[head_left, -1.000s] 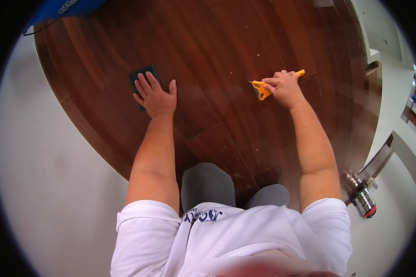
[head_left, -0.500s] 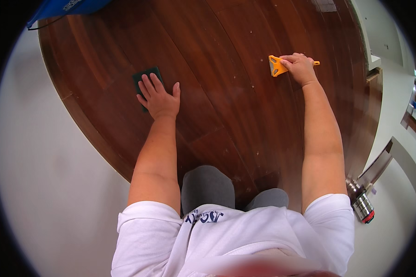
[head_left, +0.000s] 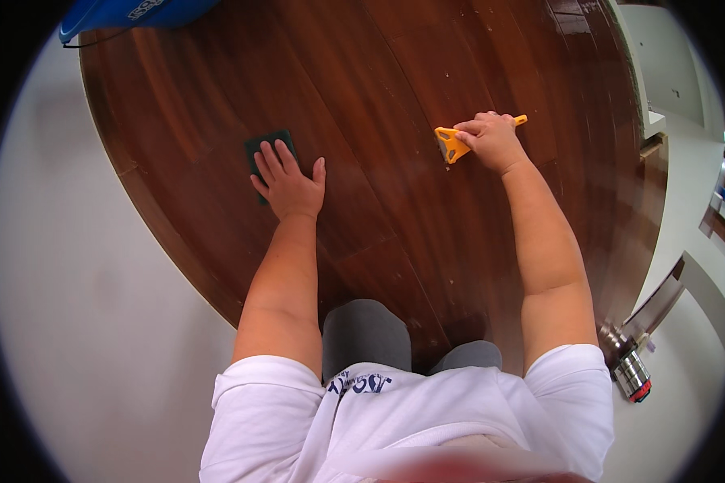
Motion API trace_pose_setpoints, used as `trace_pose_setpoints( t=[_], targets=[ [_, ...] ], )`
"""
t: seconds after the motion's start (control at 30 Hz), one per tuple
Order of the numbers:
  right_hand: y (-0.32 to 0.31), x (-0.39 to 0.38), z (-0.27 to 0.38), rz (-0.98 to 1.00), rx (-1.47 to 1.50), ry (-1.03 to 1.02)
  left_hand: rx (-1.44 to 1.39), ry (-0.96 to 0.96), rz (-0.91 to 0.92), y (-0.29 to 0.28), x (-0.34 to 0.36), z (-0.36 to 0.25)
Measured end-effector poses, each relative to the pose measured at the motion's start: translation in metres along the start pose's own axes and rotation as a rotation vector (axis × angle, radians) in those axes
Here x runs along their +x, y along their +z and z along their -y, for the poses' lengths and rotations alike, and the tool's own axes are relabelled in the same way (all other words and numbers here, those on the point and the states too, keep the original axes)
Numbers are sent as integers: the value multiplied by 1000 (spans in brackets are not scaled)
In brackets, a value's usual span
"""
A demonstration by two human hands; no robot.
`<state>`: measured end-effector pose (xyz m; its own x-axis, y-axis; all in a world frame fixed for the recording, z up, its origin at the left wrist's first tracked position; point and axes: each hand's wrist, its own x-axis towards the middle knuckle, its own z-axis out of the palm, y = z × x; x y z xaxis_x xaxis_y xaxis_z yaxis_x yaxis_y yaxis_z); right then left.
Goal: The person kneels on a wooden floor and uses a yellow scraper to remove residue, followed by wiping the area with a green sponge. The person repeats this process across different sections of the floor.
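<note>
My left hand (head_left: pixel 292 189) lies flat with spread fingers on a dark green scouring pad (head_left: pixel 258 148), pressed against the dark reddish-brown wood planks (head_left: pixel 362 153). Part of the pad is hidden beneath the palm and fingers. Further right, my right hand (head_left: pixel 490 143) is wrapped around the handle of a yellow scraper (head_left: pixel 451 146). The scraper's wide head points left and touches or nearly touches the wood; its handle tip sticks out to the right past my fingers. Small pale specks dot the planks around the scraper.
A blue bucket (head_left: pixel 149 11) with a dark handle stands at the far left. White wall (head_left: pixel 56 266) borders the curved wood edge on the left. To the right, beyond the wood, lies a shiny metal cylinder with a red end (head_left: pixel 635 375). My grey-clad knees (head_left: pixel 366 334) are at the near edge.
The scraper in my right hand has moved left and slightly nearer, tilting so its head sits lower. My left hand and the pad appear slightly further right and nearer, as the whole view has shifted.
</note>
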<state>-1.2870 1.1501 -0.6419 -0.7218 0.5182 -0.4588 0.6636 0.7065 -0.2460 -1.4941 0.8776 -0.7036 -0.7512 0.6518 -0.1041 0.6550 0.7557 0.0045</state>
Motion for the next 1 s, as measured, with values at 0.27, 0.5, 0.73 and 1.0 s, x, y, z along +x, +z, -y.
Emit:
trace_pose_setpoints(
  t=[0.27, 0.5, 0.73, 1.0],
  targets=[
    [-15, 43, -5, -2, -29, -98, -18, -16, 55, -7, 2, -2],
    [-22, 49, 6, -108, -142, 45, -48, -13, 62, -7, 0, -2],
    [-21, 64, 17, -133, 3, 156, -38, -56, 143, -21, 2, -3],
    [-50, 63, -8, -121, -45, 236, -56, -75, 210, -20, 1, -3]
  ],
)
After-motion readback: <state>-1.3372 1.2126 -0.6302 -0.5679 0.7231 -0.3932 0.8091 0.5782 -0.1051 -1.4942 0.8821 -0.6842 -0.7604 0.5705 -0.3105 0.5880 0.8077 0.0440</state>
